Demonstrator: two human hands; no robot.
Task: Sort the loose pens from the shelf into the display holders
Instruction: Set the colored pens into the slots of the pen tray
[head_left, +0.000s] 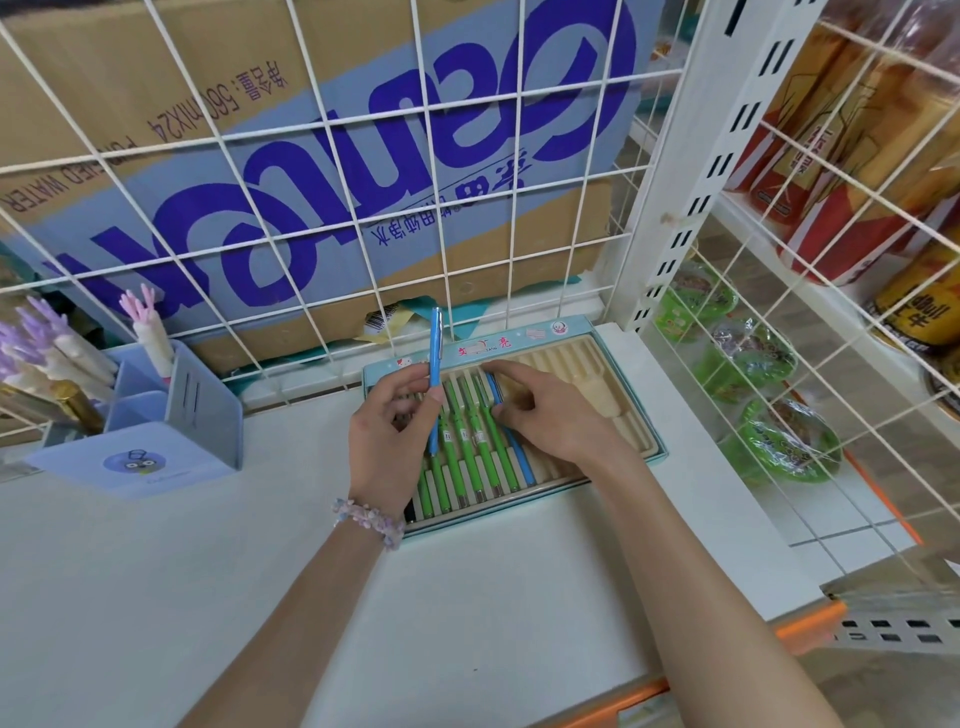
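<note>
Here the left hand (387, 441) pinches an upright blue pen (435, 379) above the slotted pen tray (613, 410); the right hand (545, 410) pinches another blue pen (514, 441) lying beside green pens (467, 452). At ten o'clock stands a blue holder (202, 400); at twelve, a wire grid (426, 171) fronts a cardboard box (156, 78).

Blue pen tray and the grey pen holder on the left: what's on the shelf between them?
In the head view, the white shelf is bare between the grey pen holder and the pen tray. The left hand, pinching a blue pen, hovers at the tray's left edge.
</note>
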